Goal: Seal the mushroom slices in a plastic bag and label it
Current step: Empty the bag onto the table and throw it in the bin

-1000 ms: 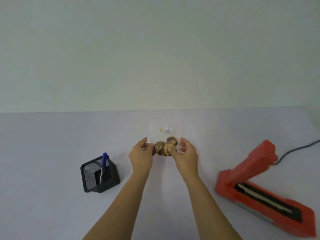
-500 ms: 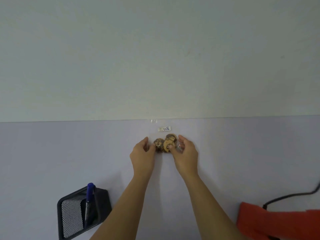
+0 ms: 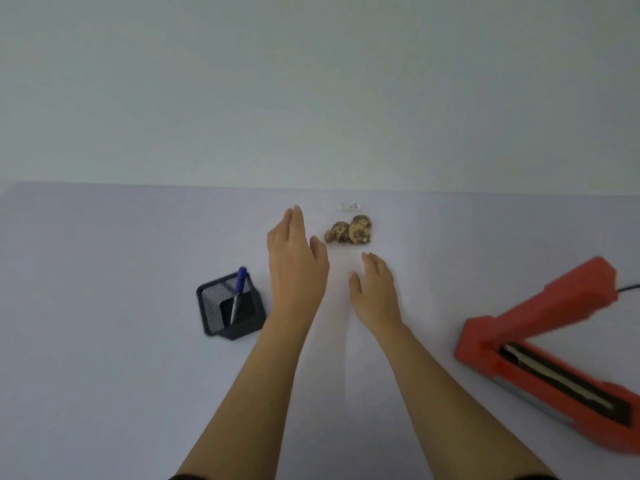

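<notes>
A clear plastic bag of brown mushroom slices [image 3: 349,231] lies on the pale table near the far edge, with a small white label [image 3: 350,206] on the bag just beyond the slices. My left hand [image 3: 296,258] hovers to the left of the bag, fingers straight, holding nothing. My right hand [image 3: 375,287] is in front of the bag and slightly right, fingers relaxed, apart from it. The bag's outline is hard to make out.
A black mesh pen holder [image 3: 230,310] with a blue pen [image 3: 239,289] stands to the left of my left arm. A red heat sealer [image 3: 540,337] with its lid raised sits at the right, its black cord [image 3: 628,288] running off right.
Both hands have let go of the bag and drawn back toward me, now open. The bag stays on the table. The camera tilted down again, bringing the sealer and pen holder back into view.
</notes>
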### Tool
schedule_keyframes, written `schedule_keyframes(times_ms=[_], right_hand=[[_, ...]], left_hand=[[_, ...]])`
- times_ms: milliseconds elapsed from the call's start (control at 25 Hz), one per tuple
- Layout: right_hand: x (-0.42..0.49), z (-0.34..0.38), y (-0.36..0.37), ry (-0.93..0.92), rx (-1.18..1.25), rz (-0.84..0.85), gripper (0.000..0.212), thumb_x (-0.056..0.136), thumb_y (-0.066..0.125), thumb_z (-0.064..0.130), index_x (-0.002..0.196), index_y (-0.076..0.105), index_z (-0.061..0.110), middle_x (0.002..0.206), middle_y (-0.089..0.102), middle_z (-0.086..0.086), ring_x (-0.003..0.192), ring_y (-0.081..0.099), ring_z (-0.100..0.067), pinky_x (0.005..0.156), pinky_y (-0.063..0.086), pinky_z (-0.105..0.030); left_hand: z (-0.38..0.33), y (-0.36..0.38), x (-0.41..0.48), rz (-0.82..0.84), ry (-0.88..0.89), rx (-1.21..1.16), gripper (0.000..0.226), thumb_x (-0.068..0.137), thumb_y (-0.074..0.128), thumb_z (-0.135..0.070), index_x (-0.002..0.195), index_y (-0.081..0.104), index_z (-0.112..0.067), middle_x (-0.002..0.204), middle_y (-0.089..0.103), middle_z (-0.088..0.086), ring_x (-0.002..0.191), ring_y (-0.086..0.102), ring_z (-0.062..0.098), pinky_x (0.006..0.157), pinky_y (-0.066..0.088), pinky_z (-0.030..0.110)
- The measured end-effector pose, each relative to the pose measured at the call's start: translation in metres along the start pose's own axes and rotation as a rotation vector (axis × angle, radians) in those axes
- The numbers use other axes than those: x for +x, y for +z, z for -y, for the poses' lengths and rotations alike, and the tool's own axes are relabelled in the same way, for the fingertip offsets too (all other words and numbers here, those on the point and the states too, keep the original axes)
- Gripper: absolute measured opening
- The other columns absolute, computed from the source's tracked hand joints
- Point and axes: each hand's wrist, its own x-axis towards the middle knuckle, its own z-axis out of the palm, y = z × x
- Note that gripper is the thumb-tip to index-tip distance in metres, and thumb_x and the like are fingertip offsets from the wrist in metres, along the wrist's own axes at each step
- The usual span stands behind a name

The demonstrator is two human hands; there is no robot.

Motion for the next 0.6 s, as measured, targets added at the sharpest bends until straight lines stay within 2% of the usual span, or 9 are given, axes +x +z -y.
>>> schedule_keyframes(times_ms=[80, 120, 200, 280, 360, 440, 520, 600], right_hand=[[-0.025, -0.001, 0.012, -0.034, -0.126, 0.077, 0.053, 0.099, 0.034, 0.028, 0.146, 0.021, 0.006, 0.156, 0.017, -0.011, 0.144, 0.015, -0.024, 0.117, 0.015, -0.033], [-0.036, 0.000, 0.018, -0.061, -0.179, 0.095, 0.054, 0.100, 0.033, 0.028, 0.146, 0.019, 0.005, 0.157, 0.014, -0.012, 0.145, 0.013, -0.024, 0.117, 0.013, -0.033], [-0.050, 0.001, 0.031, -0.117, -0.258, 0.112, 0.055, 0.100, 0.031, 0.029, 0.147, 0.017, 0.005, 0.158, 0.009, -0.012, 0.146, 0.008, -0.024, 0.117, 0.011, -0.036], [-0.061, 0.003, 0.045, -0.164, -0.310, 0.144, 0.057, 0.100, 0.027, 0.034, 0.148, 0.013, 0.007, 0.159, 0.004, -0.009, 0.146, 0.003, -0.023, 0.118, 0.008, -0.038], [-0.068, 0.002, 0.052, -0.174, -0.346, 0.170, 0.063, 0.097, 0.017, 0.044, 0.149, 0.010, 0.009, 0.159, 0.000, -0.007, 0.147, -0.001, -0.021, 0.118, 0.005, -0.037], [-0.066, 0.001, 0.056, -0.187, -0.386, 0.147, 0.077, 0.085, -0.002, 0.053, 0.149, 0.008, 0.010, 0.159, -0.001, -0.006, 0.147, -0.002, -0.021, 0.118, 0.004, -0.037], [-0.059, -0.001, 0.056, -0.190, -0.400, 0.124, 0.081, 0.079, -0.009, 0.053, 0.149, 0.004, 0.012, 0.159, -0.005, -0.005, 0.146, -0.004, -0.020, 0.118, 0.002, -0.038], [-0.049, -0.005, 0.055, -0.174, -0.406, 0.126, 0.074, 0.085, -0.005, 0.051, 0.149, -0.002, 0.014, 0.158, -0.010, -0.004, 0.146, -0.009, -0.019, 0.117, -0.001, -0.039]], left_hand=[[0.012, -0.032, -0.013, -0.054, -0.018, 0.119, 0.059, 0.094, 0.047, -0.018, 0.146, 0.022, -0.002, 0.152, 0.027, 0.018, 0.139, 0.023, 0.031, 0.114, 0.022, 0.038], [0.023, -0.044, -0.019, -0.030, -0.091, 0.227, 0.067, 0.093, 0.048, -0.028, 0.147, 0.015, -0.004, 0.155, 0.019, 0.018, 0.141, 0.017, 0.033, 0.116, 0.020, 0.044], [0.047, -0.058, -0.029, 0.102, -0.309, 0.407, 0.088, 0.085, 0.051, -0.053, 0.149, 0.001, -0.017, 0.158, 0.000, 0.016, 0.143, 0.004, 0.038, 0.111, 0.015, 0.060], [0.069, -0.064, -0.036, 0.221, -0.479, 0.368, 0.099, 0.075, 0.058, -0.061, 0.147, -0.003, -0.029, 0.157, -0.010, 0.013, 0.140, 0.004, 0.046, 0.101, 0.023, 0.067], [0.082, -0.059, -0.041, 0.253, -0.497, 0.256, 0.097, 0.074, 0.065, -0.048, 0.146, 0.004, -0.029, 0.155, -0.006, 0.013, 0.131, 0.021, 0.049, 0.092, 0.038, 0.054], [0.088, -0.054, -0.037, 0.196, -0.446, 0.182, 0.090, 0.072, 0.068, -0.035, 0.145, 0.016, -0.025, 0.150, 0.008, 0.013, 0.122, 0.034, 0.045, 0.082, 0.040, 0.040], [0.083, -0.047, -0.020, 0.153, -0.375, 0.124, 0.087, 0.070, 0.069, -0.034, 0.143, 0.022, -0.023, 0.147, 0.014, 0.012, 0.120, 0.039, 0.041, 0.085, 0.042, 0.039], [0.072, -0.037, 0.010, 0.163, -0.305, 0.091, 0.087, 0.070, 0.069, -0.036, 0.143, 0.023, -0.024, 0.146, 0.014, 0.013, 0.122, 0.039, 0.039, 0.094, 0.042, 0.043]])
